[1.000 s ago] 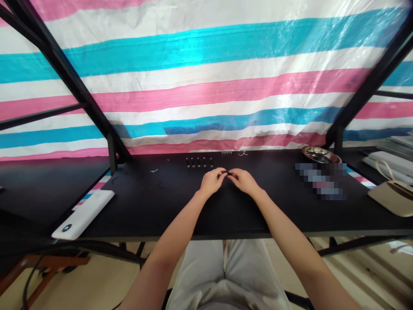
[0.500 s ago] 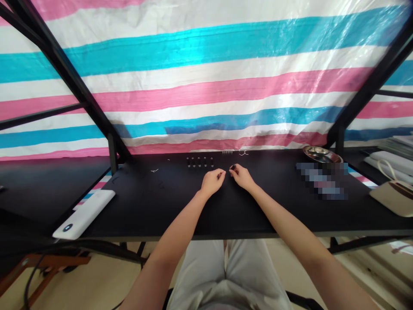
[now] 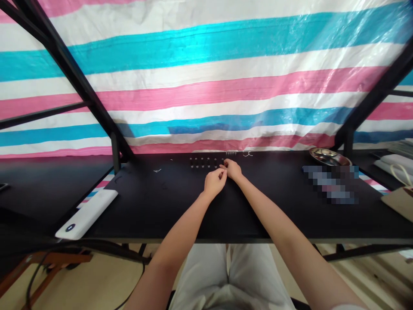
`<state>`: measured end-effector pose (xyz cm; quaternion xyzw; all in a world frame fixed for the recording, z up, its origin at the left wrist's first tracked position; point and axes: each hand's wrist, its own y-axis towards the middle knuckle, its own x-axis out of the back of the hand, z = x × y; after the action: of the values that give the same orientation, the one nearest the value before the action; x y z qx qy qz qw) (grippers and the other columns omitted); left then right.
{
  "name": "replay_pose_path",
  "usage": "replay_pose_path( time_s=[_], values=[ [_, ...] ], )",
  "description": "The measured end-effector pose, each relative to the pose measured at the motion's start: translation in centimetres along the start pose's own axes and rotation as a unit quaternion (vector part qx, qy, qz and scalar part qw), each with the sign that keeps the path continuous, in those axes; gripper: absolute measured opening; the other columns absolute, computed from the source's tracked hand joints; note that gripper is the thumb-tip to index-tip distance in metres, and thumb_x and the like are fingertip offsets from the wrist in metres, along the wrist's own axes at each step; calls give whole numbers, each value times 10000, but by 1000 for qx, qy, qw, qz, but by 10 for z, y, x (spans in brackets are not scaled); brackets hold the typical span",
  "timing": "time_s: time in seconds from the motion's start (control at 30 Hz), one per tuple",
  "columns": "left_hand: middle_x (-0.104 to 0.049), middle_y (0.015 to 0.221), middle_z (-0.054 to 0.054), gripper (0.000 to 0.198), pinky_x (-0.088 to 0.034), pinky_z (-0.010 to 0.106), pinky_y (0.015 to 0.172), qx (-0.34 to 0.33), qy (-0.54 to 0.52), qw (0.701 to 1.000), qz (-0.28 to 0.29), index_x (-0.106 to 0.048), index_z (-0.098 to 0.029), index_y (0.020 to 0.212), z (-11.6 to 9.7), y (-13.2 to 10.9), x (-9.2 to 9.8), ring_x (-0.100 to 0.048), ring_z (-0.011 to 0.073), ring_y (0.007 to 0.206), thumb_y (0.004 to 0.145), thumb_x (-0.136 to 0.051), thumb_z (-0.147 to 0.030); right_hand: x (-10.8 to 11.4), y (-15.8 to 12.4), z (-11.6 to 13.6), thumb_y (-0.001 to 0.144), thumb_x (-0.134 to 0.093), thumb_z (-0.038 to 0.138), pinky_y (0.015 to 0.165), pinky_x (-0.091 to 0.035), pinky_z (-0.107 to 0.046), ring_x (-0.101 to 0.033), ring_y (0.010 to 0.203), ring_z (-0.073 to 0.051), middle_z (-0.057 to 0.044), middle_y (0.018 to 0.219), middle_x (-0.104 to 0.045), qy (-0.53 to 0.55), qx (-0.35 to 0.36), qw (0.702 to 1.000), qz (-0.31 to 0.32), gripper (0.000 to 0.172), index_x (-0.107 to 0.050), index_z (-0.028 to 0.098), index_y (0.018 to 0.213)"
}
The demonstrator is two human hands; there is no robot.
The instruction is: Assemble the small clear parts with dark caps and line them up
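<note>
Both of my hands rest far out on a black table [image 3: 180, 206]. My left hand [image 3: 214, 181] is curled, fingertips pinched together; what they hold, if anything, is too small to make out. My right hand [image 3: 232, 168] reaches just past it, fingers closed, at the right end of a double row of small black pieces [image 3: 204, 162] standing near the table's back edge. Whether the right fingers still grip a piece is hidden. Another short row of tiny grey parts [image 3: 230, 153] and a bit of white wire [image 3: 247, 153] lie behind the hands.
A white power bank [image 3: 86, 214] lies at the table's front left corner. A metal dish [image 3: 329, 156] sits at the back right, beside a blurred patch. A striped pink, blue and white tarp [image 3: 206, 86] hangs behind black frame bars [image 3: 74, 82]. A tan object [image 3: 398, 200] sits far right.
My hands were joined in the middle, then parted. The right hand carried a small black piece left and back to the end of the row. The left hand barely moved.
</note>
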<state>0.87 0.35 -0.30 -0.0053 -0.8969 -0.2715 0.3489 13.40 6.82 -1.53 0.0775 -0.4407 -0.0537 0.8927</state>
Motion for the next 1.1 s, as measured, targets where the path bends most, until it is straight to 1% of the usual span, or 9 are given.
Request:
replay_pose_path(
  time_s=[0.27, 0.4, 0.47, 0.57, 0.67, 0.83, 0.97, 1.1],
  values=[
    [-533, 555, -22, 254, -324, 195, 536, -8, 0, 1000, 8, -634, -181, 763, -2, -1, 1, -431, 81, 493, 837, -429, -311, -4, 1, -2, 764, -584, 320, 573, -342, -222, -524, 706, -118, -17, 865, -588, -28, 17, 999, -9, 132, -613, 195, 797],
    [-542, 567, -19, 268, -335, 197, 544, 0, 6, 1000, 18, -644, -184, 778, -1, -1, 1, -445, 85, 505, 839, -423, -325, -6, 1, -11, 748, -604, 326, 618, -399, -236, -534, 707, -120, -34, 889, -566, 12, 40, 999, -21, 196, -633, 183, 880],
    [-545, 569, -17, 275, -340, 198, 549, 2, 7, 1000, 21, -646, -183, 784, 0, 0, 1, -445, 86, 507, 841, -419, -326, -7, 1, -16, 740, -610, 303, 661, -427, -249, -537, 716, -122, -41, 893, -560, 39, 66, 997, -29, 223, -634, 170, 917],
    [-552, 569, -16, 279, -345, 198, 552, 7, 7, 1000, 28, -647, -178, 784, 3, 0, 1, -443, 86, 505, 839, -419, -329, -6, -3, -24, 737, -591, 248, 691, -454, -269, -521, 667, -109, -47, 902, -553, 67, 104, 991, -40, 252, -621, 153, 969],
    [-559, 562, -17, 289, -352, 197, 558, 14, 4, 999, 33, -643, -174, 764, 7, 0, 1, -448, 84, 501, 841, -417, -336, 0, -10, -33, 753, -543, 216, 708, -469, -287, -506, 618, -96, -52, 921, -549, 82, 128, 987, -56, 254, -609, 150, 990],
    [-580, 561, -15, 300, -363, 197, 565, 25, -2, 998, 53, -638, -173, 727, 13, 1, -2, -469, 86, 499, 838, -417, -343, 18, -24, -57, 765, -509, 220, 720, -476, -296, -540, 669, -117, -57, 948, -546, 77, 132, 986, -67, 225, -609, 161, 958],
    [-589, 561, -14, 303, -364, 199, 559, 32, -4, 997, 63, -640, -170, 730, 15, 1, -5, -481, 89, 502, 832, -423, -353, 33, -34, -76, 761, -511, 224, 719, -472, -299, -537, 651, -117, -52, 915, -549, 57, 120, 989, -71, 211, -617, 151, 928],
    [-593, 560, -12, 300, -366, 203, 555, 43, -7, 997, 65, -646, -171, 756, 16, 0, -7, -496, 96, 511, 828, -424, -359, 39, -39, -82, 753, -520, 223, 725, -468, -297, -539, 654, -120, -40, 871, -561, 59, 90, 991, -75, 180, -628, 167, 886]
  ],
)
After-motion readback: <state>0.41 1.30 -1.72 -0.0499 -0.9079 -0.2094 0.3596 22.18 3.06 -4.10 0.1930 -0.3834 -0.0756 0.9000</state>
